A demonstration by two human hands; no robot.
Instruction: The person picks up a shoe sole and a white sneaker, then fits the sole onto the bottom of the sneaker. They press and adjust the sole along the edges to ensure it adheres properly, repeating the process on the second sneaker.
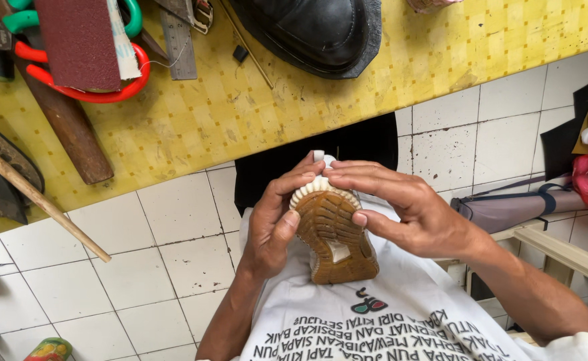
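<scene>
Yellow workbench (254, 113) up top, black shoe (314, 30) at 12 o'clock; dead centre, left hand (274, 220) and right hand (407, 207) both grasp a sole-up shoe (334, 234), pinching its toe edge, sole looks attached.

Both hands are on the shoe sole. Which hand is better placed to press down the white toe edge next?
Probably the right hand: its fingers already lie across the white toe edge of the shoe. The left hand wraps the side of the brown sole, so it seems better placed to steady it.
</scene>
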